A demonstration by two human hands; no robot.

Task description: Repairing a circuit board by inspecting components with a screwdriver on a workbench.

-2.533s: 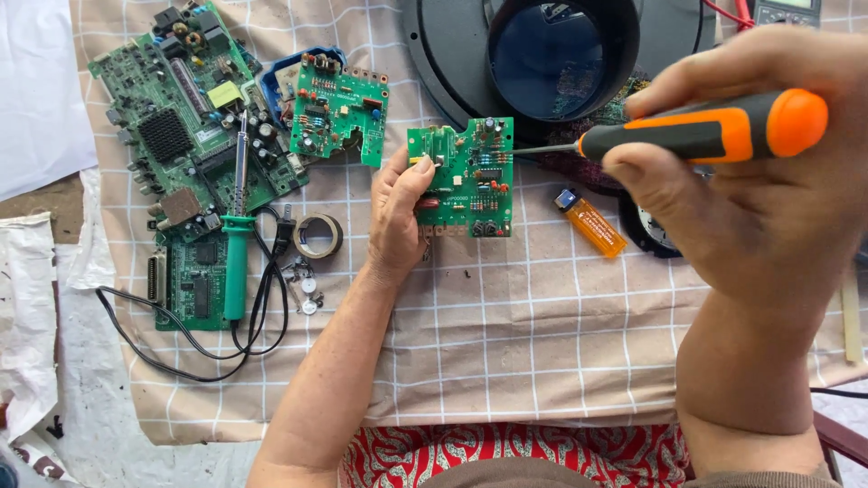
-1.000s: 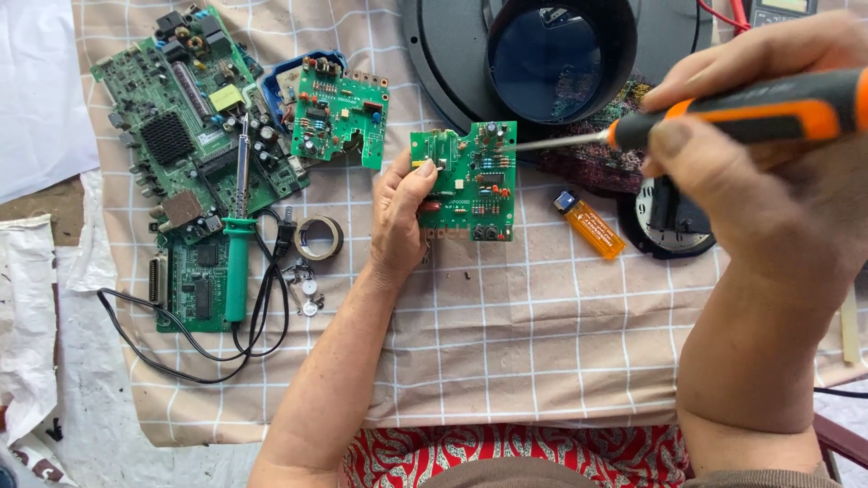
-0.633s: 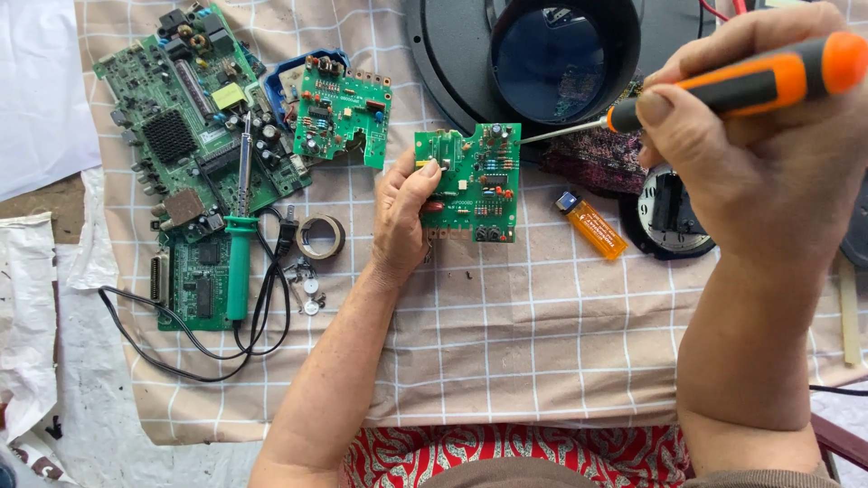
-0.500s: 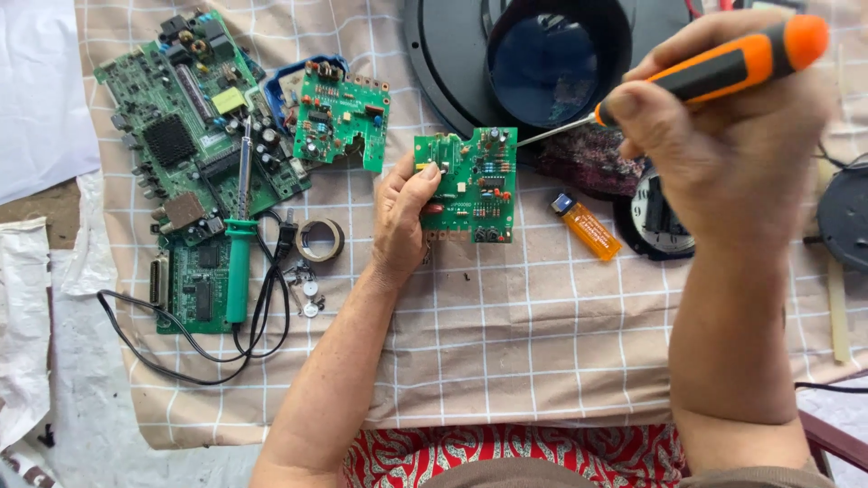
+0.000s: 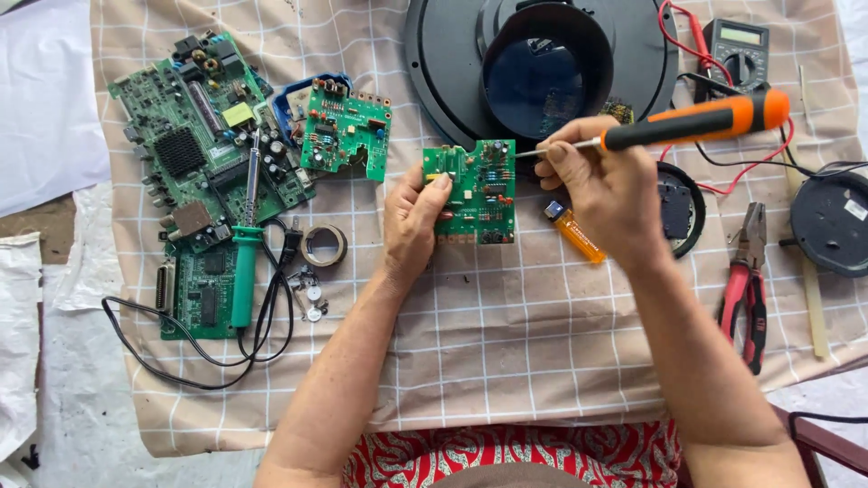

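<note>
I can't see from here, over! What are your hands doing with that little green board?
Left hand pinning small green circuit board to cloth. Right hand gripping orange screwdriver, tip at board's upper right edge. Yellow lighter lies beside the board.

Small green circuit board [image 5: 472, 192] lies flat on the cloth — orange-and-black screwdriver [image 5: 687, 123] angled, tip touching it.
</note>
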